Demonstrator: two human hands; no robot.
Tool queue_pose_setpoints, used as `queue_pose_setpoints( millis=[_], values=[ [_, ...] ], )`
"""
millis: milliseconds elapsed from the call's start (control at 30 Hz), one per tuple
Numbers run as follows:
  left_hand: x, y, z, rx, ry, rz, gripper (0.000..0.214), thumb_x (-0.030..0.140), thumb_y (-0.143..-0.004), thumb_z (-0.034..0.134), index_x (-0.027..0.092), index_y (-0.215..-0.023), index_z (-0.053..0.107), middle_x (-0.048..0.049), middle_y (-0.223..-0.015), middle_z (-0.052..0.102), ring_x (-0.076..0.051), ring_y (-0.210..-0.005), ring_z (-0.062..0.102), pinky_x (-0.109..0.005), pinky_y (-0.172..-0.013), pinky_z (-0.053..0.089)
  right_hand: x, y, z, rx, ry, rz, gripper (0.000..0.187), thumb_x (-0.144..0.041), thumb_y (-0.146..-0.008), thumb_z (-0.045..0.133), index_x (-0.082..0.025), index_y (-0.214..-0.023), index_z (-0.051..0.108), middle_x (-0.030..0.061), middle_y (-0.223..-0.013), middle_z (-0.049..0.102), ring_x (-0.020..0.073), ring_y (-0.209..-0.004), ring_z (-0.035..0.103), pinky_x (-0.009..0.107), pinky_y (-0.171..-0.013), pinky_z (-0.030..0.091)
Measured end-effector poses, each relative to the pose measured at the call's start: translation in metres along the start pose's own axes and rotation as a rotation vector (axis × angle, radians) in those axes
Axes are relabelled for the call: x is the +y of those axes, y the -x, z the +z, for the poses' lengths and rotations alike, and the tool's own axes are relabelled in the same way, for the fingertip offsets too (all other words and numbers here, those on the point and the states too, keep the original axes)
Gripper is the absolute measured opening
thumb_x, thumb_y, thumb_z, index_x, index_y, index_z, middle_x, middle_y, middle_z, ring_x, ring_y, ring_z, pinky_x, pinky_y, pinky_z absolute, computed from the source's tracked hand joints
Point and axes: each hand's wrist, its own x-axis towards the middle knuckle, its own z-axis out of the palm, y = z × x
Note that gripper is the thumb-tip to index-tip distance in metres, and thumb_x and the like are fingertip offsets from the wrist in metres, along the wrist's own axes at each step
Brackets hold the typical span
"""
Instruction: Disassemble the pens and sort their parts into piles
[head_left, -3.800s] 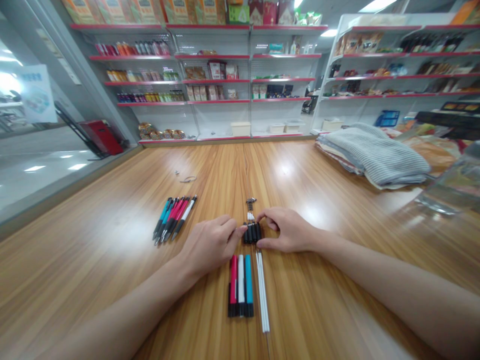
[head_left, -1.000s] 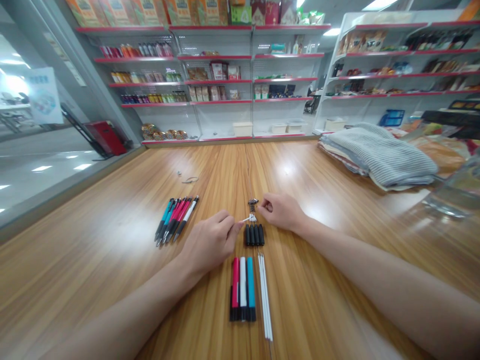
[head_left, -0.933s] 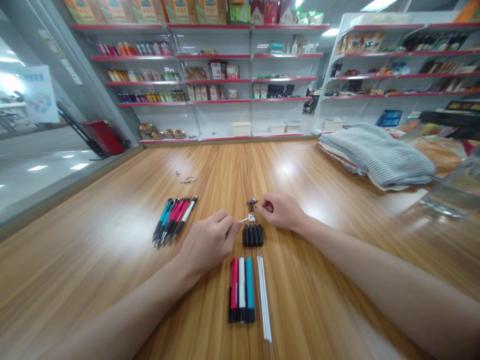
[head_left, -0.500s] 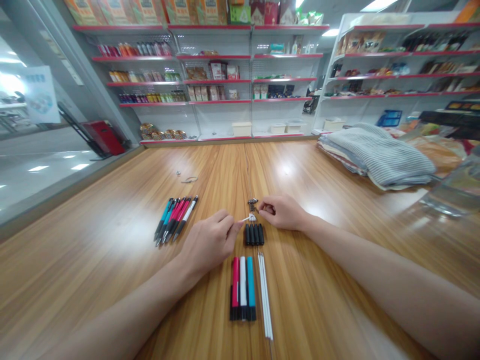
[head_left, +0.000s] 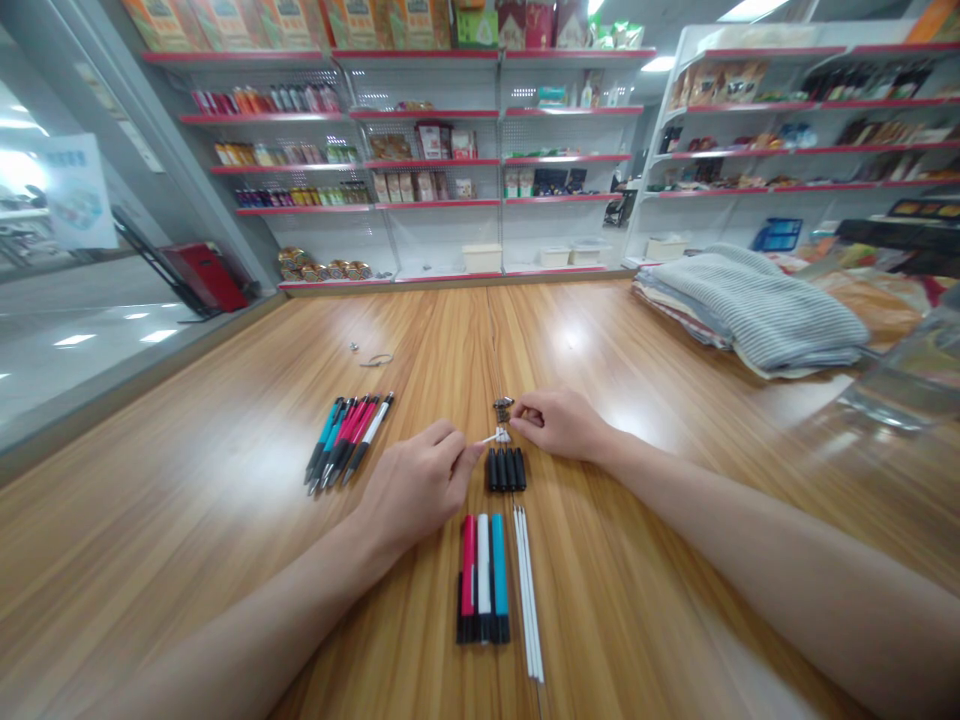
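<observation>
My left hand (head_left: 424, 470) is closed in a pinch on a thin white pen refill (head_left: 489, 438), its end pointing right at some small white parts (head_left: 502, 435). Just right of these, my right hand (head_left: 551, 420) has its fingertips pressed together; anything between them is too small to make out. Small dark springs (head_left: 503, 414) and metal tips (head_left: 502, 402) lie by its fingertips. Below stand in a row several black grips (head_left: 507, 469). Nearer me are pink, white and blue pen barrels (head_left: 484, 565) with black ends, beside several white refills (head_left: 528, 595).
Several assembled pens (head_left: 346, 440) lie left of my left hand. Farther back are a thin ring-shaped strip (head_left: 377, 360) and a tiny metal piece (head_left: 354, 346). Folded cloths (head_left: 757, 305) and a clear container (head_left: 907, 375) sit at the right. Stocked shelves (head_left: 427, 160) stand behind the table.
My right hand has shifted slightly left, its fingertips closer to the springs and small white parts. The left hand keeps its hold on the refill, almost still.
</observation>
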Motion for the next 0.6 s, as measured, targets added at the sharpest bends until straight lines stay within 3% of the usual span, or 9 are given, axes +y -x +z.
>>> queue_pose_setpoints(
  millis=[600],
  values=[
    [-0.0002, -0.0006, 0.0, 0.004, -0.001, 0.008, 0.033, 0.035, -0.096, 0.04, 0.016, -0.072, 0.055, -0.0037, -0.076, 0.055, -0.013, -0.069, 0.055, -0.026, -0.062, 0.04, 0.0017, -0.0011, 0.0031, 0.006, 0.033, 0.027, 0.014, -0.028, -0.084, 0.057, -0.019, -0.086, 0.067, 0.0006, -0.07, 0.064, 0.0107, -0.06, 0.053, 0.022, -0.058, 0.032]
  ],
)
